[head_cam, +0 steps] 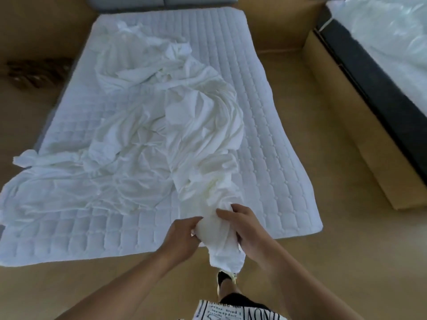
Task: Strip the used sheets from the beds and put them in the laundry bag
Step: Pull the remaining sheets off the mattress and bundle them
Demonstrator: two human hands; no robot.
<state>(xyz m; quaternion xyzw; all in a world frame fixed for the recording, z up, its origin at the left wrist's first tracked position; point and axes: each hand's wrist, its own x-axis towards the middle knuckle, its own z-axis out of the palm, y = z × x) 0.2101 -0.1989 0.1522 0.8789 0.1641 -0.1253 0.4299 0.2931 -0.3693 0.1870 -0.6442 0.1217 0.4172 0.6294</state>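
A crumpled white sheet lies loose across the quilted white mattress, trailing off its left edge. One end of the sheet is bunched into a thick rope at the mattress's foot edge. My left hand grips this bunch from the left, and my right hand grips it from the right, fingers curled round the cloth. A tail of sheet hangs down below my hands over the floor. No laundry bag is in view.
A second bed with a dark base and white bedding stands at the right, beside a tan wooden frame. A grey headboard is at the far end. A brown fringed object lies at the left. My foot stands on the tan floor.
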